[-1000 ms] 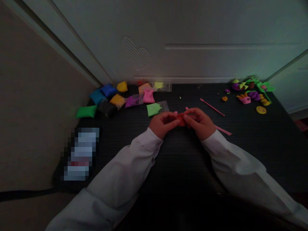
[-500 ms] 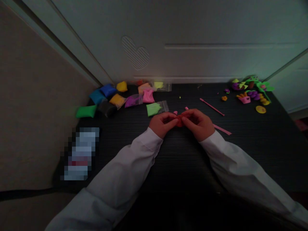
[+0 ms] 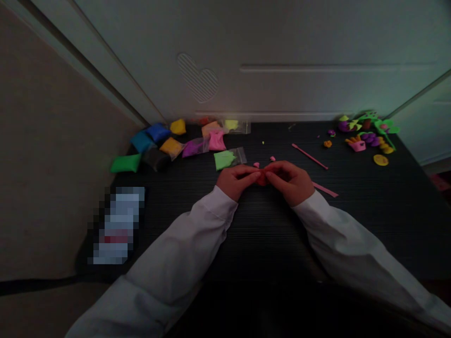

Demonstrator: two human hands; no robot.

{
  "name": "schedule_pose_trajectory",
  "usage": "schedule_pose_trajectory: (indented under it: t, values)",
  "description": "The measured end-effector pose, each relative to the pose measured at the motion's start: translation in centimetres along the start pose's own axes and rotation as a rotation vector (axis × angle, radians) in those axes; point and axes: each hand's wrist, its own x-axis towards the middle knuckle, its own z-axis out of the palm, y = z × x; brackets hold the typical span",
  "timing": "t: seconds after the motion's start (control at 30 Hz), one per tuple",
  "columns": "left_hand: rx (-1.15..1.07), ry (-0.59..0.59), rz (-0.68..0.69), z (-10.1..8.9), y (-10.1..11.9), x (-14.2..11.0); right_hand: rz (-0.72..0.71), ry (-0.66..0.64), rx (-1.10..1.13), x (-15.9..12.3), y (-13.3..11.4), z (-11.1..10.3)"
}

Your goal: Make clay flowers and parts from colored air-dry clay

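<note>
A small red lump of modelling clay [image 3: 261, 178] is pinched between both hands over the middle of the dark table. My left hand [image 3: 233, 182] grips its left side with thumb and fingers. From the right, my right hand [image 3: 291, 182] presses on it the same way, so the fingers cover part of the clay. Just beyond the fingertips lie two little pink clay bits, one on the left [image 3: 256, 165] and one on the right [image 3: 272, 158]. A flat pink strip-like tool [image 3: 325, 189] sticks out beside my right hand, and a thin pink modelling stick [image 3: 310, 156] lies behind it.
Clay packets, including a green one [image 3: 126, 163], a blue one [image 3: 158, 132] and a light green one [image 3: 225, 160], lie at the back left. Finished clay figures [image 3: 369, 134] and a yellow disc [image 3: 381, 160] sit at the back right. A phone [image 3: 120, 225] with a blurred screen is at left.
Both hands stay at nearly the same spot, still pinching the red clay. The fingers have shifted only slightly around it.
</note>
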Motion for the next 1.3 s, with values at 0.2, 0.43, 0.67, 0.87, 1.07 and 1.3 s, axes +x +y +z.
schedule_pose_trajectory:
  t: [0.2, 0.43, 0.67, 0.87, 1.07, 1.3]
  values:
    - [0.017, 0.004, -0.004, 0.13, 0.16, -0.06, -0.056, 0.021, -0.156, -0.13, -0.55, -0.07]
    - [-0.006, -0.012, -0.003, 0.27, -0.09, -0.16, -0.099, 0.023, -0.218, -0.24, -0.98, -0.11]
    - [-0.010, -0.025, 0.024, 0.13, -0.31, -0.11, 0.047, -0.009, 0.045, 0.16, -0.19, -0.05]
    - [-0.263, -0.095, -0.098, 0.51, -0.06, -0.02, 0.073, 0.065, 0.268, 0.50, -0.30, -0.09]
    - [-0.234, -0.014, -0.069, 0.47, 0.12, -0.01, 0.056, 0.048, 0.258, 0.43, -0.44, -0.12]
    - [-0.125, 0.044, 0.014, 0.39, 0.19, -0.07, 0.042, 0.022, 0.180, 0.45, -0.58, -0.45]
